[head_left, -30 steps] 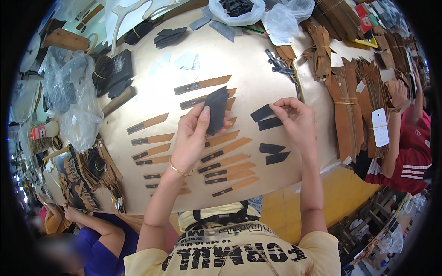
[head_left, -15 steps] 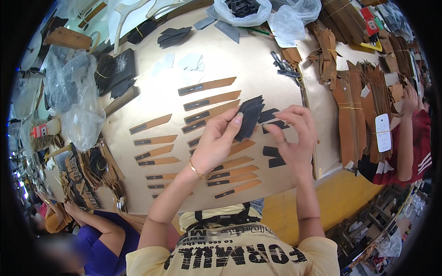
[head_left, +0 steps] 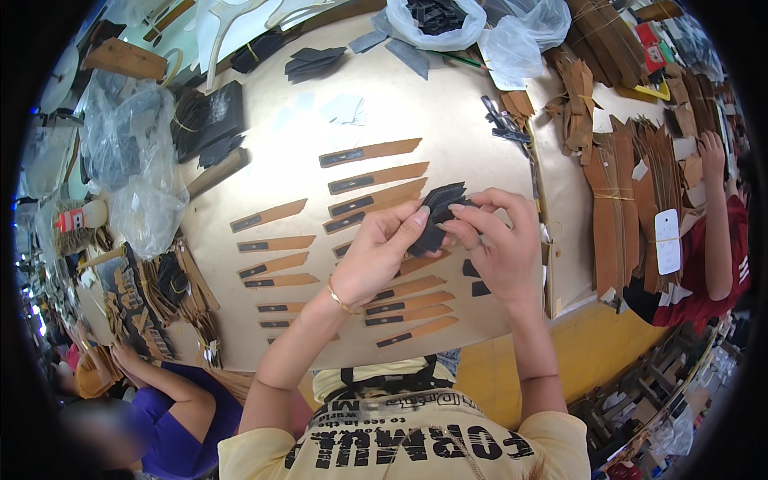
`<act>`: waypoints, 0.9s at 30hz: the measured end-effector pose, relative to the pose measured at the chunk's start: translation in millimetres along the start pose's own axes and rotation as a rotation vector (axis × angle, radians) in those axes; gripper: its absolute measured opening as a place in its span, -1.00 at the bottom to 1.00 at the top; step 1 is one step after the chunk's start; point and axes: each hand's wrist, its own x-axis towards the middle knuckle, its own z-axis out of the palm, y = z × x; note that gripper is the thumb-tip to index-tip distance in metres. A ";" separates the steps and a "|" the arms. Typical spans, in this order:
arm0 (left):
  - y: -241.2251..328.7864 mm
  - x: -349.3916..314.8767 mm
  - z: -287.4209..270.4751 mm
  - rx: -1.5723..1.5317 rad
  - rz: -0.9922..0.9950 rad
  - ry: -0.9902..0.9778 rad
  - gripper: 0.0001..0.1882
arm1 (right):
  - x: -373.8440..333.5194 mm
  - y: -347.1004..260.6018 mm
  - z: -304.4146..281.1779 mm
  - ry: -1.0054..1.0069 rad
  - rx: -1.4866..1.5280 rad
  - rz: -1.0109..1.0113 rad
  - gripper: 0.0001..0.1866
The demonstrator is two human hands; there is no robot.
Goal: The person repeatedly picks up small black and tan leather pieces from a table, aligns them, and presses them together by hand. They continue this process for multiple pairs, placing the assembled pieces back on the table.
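Observation:
My left hand (head_left: 378, 250) grips a small stack of thin black strips (head_left: 433, 237), slightly fanned, thumb on top. Against the stack's right side, the thumb and fingers of my right hand (head_left: 504, 244) are pinched on one of the black strips. Below the hands, brown straps (head_left: 272, 214) lie in two rough columns on the table, each with a black piece at its left end; my hands and forearms hide some of them. A few loose black strips (head_left: 478, 286) rest on the table beside my right wrist.
The pale tabletop (head_left: 280, 172) carries black pieces (head_left: 314, 64) and a plastic bag of black bits (head_left: 436, 18) at the back. Bundled brown strips (head_left: 614, 208) lie right, near a person in a red sleeve (head_left: 724, 264). A person in purple (head_left: 188, 424) sits left.
My right hand has moved left from beside the stack and closed on a strip at its edge. The left hand with the stack has shifted slightly; the view has turned a little.

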 end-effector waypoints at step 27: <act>-3.8 -6.1 4.0 0.202 0.067 0.055 -0.56 | -6.9 2.5 -0.9 -0.087 0.004 0.011 -0.81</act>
